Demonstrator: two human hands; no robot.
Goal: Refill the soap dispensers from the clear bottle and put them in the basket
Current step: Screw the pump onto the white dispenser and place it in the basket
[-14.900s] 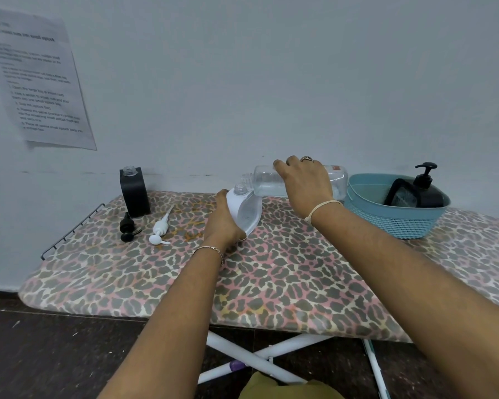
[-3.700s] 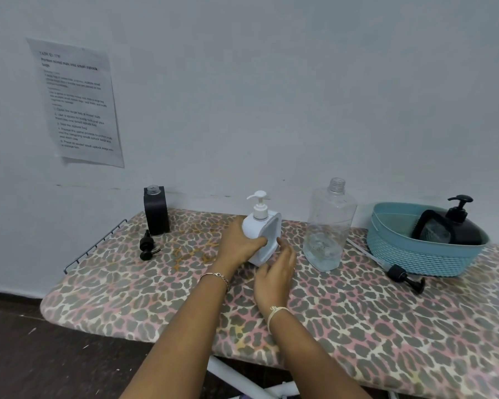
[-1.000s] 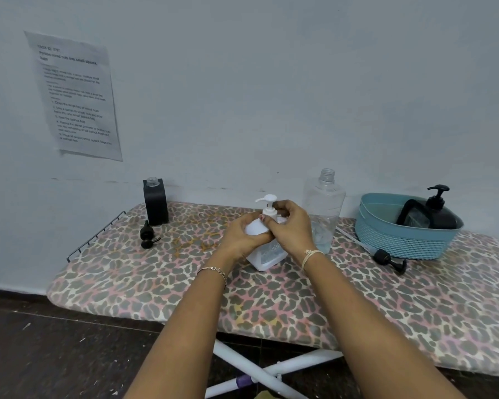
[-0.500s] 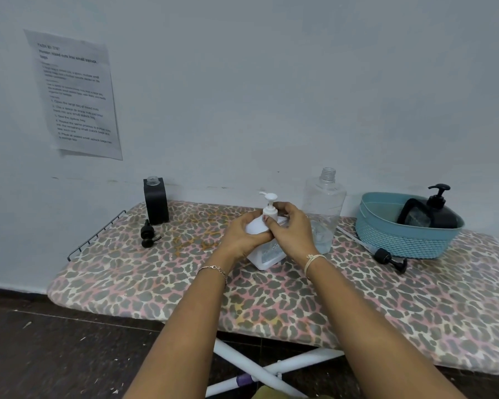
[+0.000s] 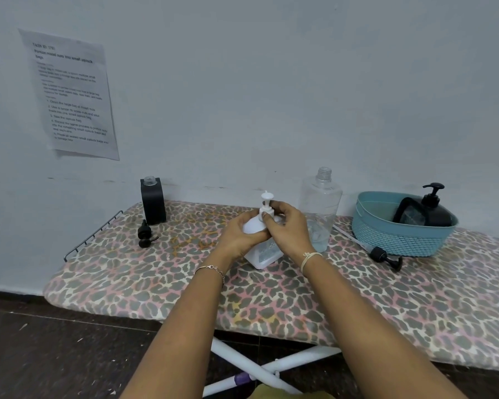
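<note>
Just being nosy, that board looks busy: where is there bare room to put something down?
The widest bare patch is the near right of the board, in front of the basket and the loose pump. Another lies between the black bottle and the left hand. Crowded: the back, from the white dispenser past the clear bottle to the basket.

A leopard-print ironing board [image 5: 386,312] on white legs [image 5: 271,367] stands against a pale wall [image 5: 242,82]. A printed sheet [image 5: 69,93] hangs there, above dark floor [image 5: 41,341].
</note>
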